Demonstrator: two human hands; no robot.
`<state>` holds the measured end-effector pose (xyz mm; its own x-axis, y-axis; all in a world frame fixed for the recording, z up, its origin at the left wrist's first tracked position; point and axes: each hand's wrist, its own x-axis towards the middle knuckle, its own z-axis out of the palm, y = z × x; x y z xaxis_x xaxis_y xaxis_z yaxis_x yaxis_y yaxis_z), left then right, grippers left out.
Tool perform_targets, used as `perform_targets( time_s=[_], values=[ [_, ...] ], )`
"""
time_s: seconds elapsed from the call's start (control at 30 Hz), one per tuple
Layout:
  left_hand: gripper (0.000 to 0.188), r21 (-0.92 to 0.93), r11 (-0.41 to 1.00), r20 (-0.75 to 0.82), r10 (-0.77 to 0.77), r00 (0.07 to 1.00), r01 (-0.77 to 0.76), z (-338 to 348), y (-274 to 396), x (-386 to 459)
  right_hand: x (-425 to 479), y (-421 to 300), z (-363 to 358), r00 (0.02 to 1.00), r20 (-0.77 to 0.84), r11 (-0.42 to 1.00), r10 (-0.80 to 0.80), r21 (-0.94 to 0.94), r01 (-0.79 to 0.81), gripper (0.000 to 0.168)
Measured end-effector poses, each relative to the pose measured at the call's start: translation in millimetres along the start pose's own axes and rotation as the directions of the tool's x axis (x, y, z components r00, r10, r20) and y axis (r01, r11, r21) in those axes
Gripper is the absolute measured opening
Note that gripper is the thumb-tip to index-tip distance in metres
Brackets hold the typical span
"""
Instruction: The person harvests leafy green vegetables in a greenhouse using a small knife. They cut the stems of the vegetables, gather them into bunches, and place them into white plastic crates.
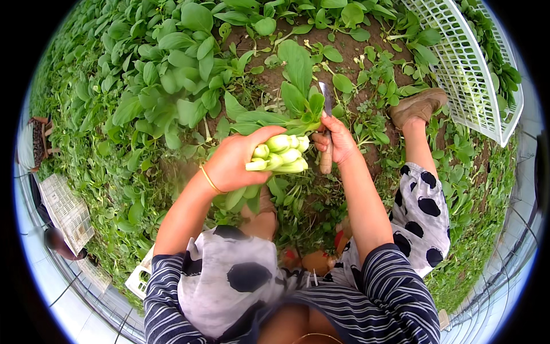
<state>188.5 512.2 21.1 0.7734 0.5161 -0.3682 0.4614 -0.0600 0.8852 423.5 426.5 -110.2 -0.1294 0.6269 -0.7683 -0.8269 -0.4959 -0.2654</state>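
Note:
A bunch of bok choy [281,154] with pale cut stem ends lies in the grip of my left hand [238,161]. The stem ends face right and towards me, while the green leaves spread out above and below the hand. My right hand [339,137] is closed around a knife [327,99] with a wooden handle, its blade pointing away from me. Leaves of one bok choy [317,105] reach up to the fingers of that hand; whether they are also pinched there I cannot tell. Bare soil [266,86] with scattered small plants lies beyond both hands.
Dense leafy plants [172,77] grow ahead and to the left. A white plastic crate [466,64] holding greens stands tilted at the upper right, beyond my brown shoe [419,105]. At the far left are another person [56,238] and pale crates [68,210]. Part of a white crate [138,279] shows behind my left arm.

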Motion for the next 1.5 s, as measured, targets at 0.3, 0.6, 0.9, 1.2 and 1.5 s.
perform_targets(
  time_s=[0.3,0.6,0.9,1.2,1.5],
  values=[
    [0.086,-0.115,0.993,0.009,0.02,1.0,-0.019,-4,1,1,-4,-10,8,0.991,0.094,0.981,-0.097,0.177,0.079,0.024],
    [0.098,-0.305,0.945,0.1,-0.094,0.991,0.121,6,-23,-1,11,-54,-39,0.748,-0.505,0.895,-0.43,-0.132,0.426,0.024],
    [0.065,-0.205,0.978,0.157,-0.012,0.988,0.044,15,-3,5,-20,-50,-18,0.784,-0.275,0.827,-0.557,-0.09,0.556,0.035],
    [0.069,-0.569,0.782,-0.117,0.23,0.966,-0.255,-3,1,12,-73,-36,64,0.828,0.219,0.632,-0.516,-0.554,0.541,0.048],
    [0.08,-0.276,0.961,-0.115,-0.012,0.993,-0.021,13,-33,13,-48,19,69,0.859,0.119,0.8,-0.498,-0.318,0.508,0.039]
  ],
)
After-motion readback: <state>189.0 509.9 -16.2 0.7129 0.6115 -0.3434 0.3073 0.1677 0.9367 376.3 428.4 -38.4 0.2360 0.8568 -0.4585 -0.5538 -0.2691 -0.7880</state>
